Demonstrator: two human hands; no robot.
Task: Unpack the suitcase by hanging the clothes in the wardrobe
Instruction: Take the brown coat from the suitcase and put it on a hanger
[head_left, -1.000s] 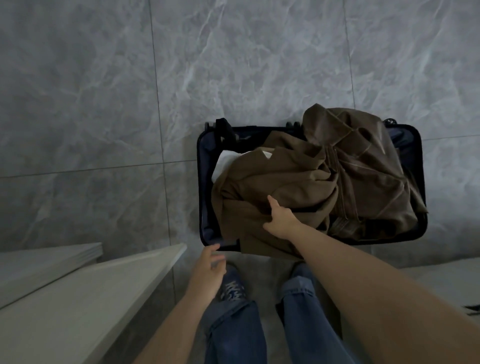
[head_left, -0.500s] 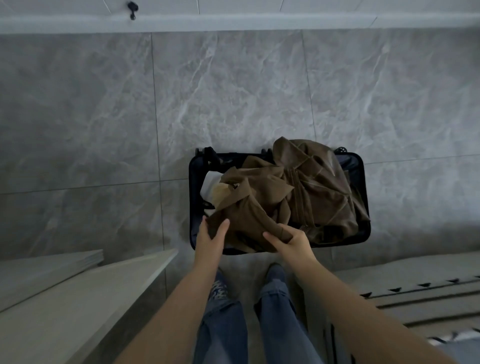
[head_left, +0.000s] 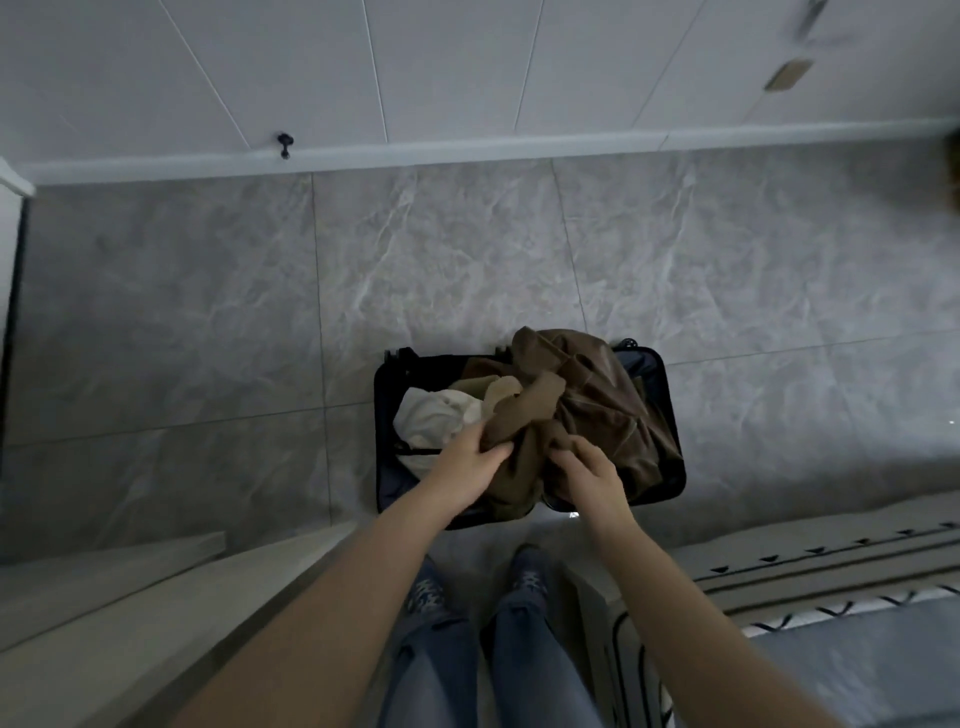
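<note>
Both hands out front, arms nearly straight, reaching down from a standing pose. Left hand curled round a bunched fold of the brown garment; right hand gripping the same cloth just beside it. Garment partly lifted, mostly heaped in the open suitcase on the tiled floor. Pale clothing uncovered at the case's left side. Judged early: nothing seen hung yet, no wardrobe clearly identifiable, several pieces left to unpack.
</note>
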